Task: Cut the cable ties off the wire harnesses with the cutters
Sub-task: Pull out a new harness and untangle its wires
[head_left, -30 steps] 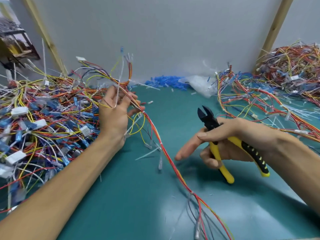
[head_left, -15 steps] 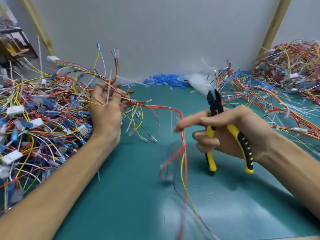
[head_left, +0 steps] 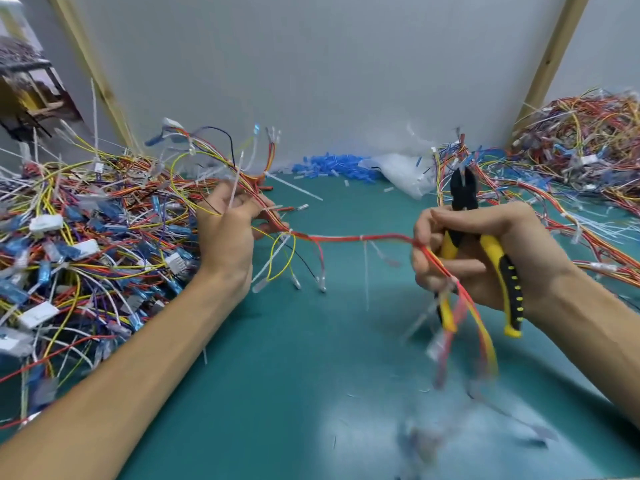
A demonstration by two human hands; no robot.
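A red, orange and yellow wire harness (head_left: 346,238) is stretched level between my two hands above the green mat. My left hand (head_left: 228,230) grips its left end, where loose wires fan upward. My right hand (head_left: 485,251) holds both the harness's other end and the yellow-and-black cutters (head_left: 464,195), whose black jaws point up, nearly closed. A white cable tie (head_left: 362,239) circles the stretched bundle midway, its tail hanging down. Another white tie (head_left: 289,233) sits close to my left fingers. The harness tail below my right hand is blurred.
A big tangle of harnesses (head_left: 79,244) covers the left of the green mat (head_left: 294,375). More harnesses (head_left: 581,161) pile up at the right and far right. Blue connectors (head_left: 332,166) and a clear plastic bag (head_left: 401,171) lie against the grey back wall.
My right hand has closed around the harness's free end while keeping the cutters. The harness, slack before, is now pulled straight between my hands. The cutters' jaws point more upright.
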